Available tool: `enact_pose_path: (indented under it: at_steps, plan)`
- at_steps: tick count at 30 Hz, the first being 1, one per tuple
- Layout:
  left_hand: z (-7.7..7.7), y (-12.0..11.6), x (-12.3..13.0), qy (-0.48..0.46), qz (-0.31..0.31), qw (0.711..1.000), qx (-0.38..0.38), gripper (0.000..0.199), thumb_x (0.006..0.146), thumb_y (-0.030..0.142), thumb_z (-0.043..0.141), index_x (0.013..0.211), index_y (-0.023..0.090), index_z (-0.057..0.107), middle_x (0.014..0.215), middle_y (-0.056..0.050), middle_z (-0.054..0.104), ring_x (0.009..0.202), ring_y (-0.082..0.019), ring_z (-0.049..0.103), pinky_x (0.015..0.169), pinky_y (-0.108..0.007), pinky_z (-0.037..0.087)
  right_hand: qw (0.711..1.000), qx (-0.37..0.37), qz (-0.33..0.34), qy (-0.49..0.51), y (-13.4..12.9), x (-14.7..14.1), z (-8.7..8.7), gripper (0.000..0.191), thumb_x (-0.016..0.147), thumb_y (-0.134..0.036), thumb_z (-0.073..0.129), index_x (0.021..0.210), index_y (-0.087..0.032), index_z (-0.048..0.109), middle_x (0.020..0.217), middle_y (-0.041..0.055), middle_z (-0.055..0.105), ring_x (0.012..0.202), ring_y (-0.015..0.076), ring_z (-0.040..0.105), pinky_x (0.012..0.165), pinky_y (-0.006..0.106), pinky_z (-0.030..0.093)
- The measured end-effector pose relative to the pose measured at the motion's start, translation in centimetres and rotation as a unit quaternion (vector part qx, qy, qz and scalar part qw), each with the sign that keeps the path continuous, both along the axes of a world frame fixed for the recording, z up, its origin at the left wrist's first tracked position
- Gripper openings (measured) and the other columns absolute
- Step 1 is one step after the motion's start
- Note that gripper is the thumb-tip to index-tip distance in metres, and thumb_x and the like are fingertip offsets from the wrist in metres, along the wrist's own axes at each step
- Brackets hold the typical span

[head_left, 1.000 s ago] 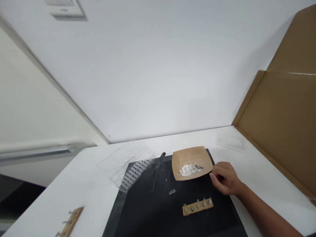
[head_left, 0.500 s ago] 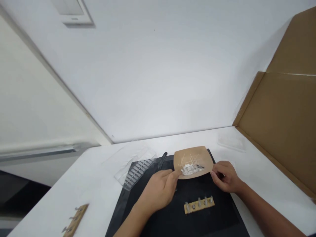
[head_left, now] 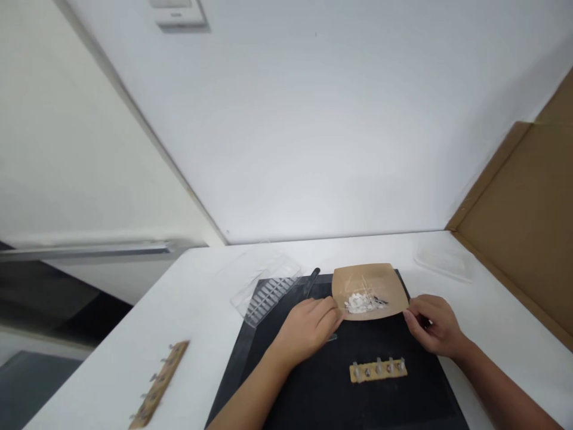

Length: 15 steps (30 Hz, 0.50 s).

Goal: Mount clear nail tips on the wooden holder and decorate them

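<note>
A brown paper tray (head_left: pixel 380 280) rests at the back of a black mat (head_left: pixel 308 382), with white bits, thin light sticks and a few dark pieces inside. My left hand (head_left: pixel 308 328) pinches its front left corner. The front right corner is between the thumb and fingers of my right hand (head_left: pixel 432 325). Nearer me on the mat lies a yellowish strip (head_left: pixel 378 371) with several small upright clear pieces on it. A clear case with a grid of small pale pieces (head_left: pixel 271 298) lies left of the tray, beside a black-handled tool (head_left: pixel 312 280).
A second strip with small uprights (head_left: pixel 160 384) lies on the white table (head_left: pixel 197 316) at the left. A clear plastic lid (head_left: pixel 443 264) is at the back right, near a cardboard panel (head_left: pixel 523 221). A white wall (head_left: pixel 313 149) rises behind.
The view has shifted, so the things on the table appear further right, and more of the left strip shows. Both hands still hold the paper tray.
</note>
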<state>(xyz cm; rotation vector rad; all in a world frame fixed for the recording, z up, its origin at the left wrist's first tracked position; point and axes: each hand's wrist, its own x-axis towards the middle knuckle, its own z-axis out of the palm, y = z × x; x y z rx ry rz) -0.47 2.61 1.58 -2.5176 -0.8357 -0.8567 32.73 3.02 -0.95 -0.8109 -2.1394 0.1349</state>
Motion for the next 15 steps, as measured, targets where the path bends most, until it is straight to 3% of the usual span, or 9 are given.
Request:
enact_pose_path:
  at_steps: [7, 15]
  plan:
    - [-0.7, 0.3, 0.1, -0.014, 0.013, 1.0, -0.01, 0.026, 0.107, 0.032, 0.058, 0.086, 0.017, 0.062, 0.085, -0.002, 0.072, 0.072, -0.013, 0.068, 0.061, -0.027, 0.049, 1.0, 0.002, -0.01, -0.021, -0.1, 0.2, -0.1, 0.028, 0.095, -0.015, 0.062, 0.074, -0.023, 0.045, 0.059, -0.0048, 0.043, 0.05, 0.0122, 0.041, 0.052, 0.03, 0.03]
    - [-1.7, 1.1, -0.3, -0.001, 0.027, 0.999, -0.038, 0.021, 0.108, 0.028, 0.055, 0.095, 0.016, 0.065, 0.089, -0.004, 0.073, 0.077, -0.016, 0.07, 0.065, -0.027, 0.051, 0.999, -0.008, -0.027, -0.034, 0.2, 0.5, -0.3, 0.03, 0.099, -0.02, 0.06, 0.072, -0.023, 0.046, 0.057, -0.0052, 0.045, 0.048, 0.0117, 0.042, 0.052, 0.029, 0.031]
